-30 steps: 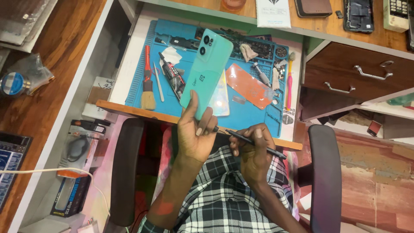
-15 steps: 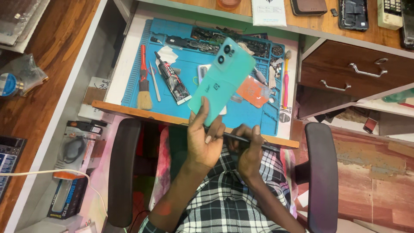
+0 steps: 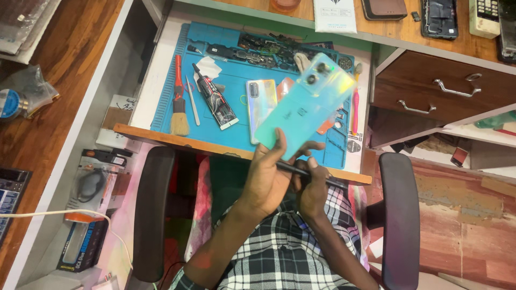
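Head view: left hand (image 3: 269, 182) grips a teal glossy smartphone (image 3: 306, 110) tilted toward two o'clock over the blue mat's (image 3: 226, 59) near edge, while right hand (image 3: 314, 188) pinches a thin black tool (image 3: 309, 174).

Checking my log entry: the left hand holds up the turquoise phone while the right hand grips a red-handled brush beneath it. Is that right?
Not quite. In the head view the right hand grips a thin black tool; the red-handled brush lies untouched on the blue mat. The left hand does hold up the turquoise phone.

brush (image 3: 179, 110), glue tube (image 3: 216, 100) and spare phone (image 3: 261, 104) crowd the mat (image 3: 226, 80).
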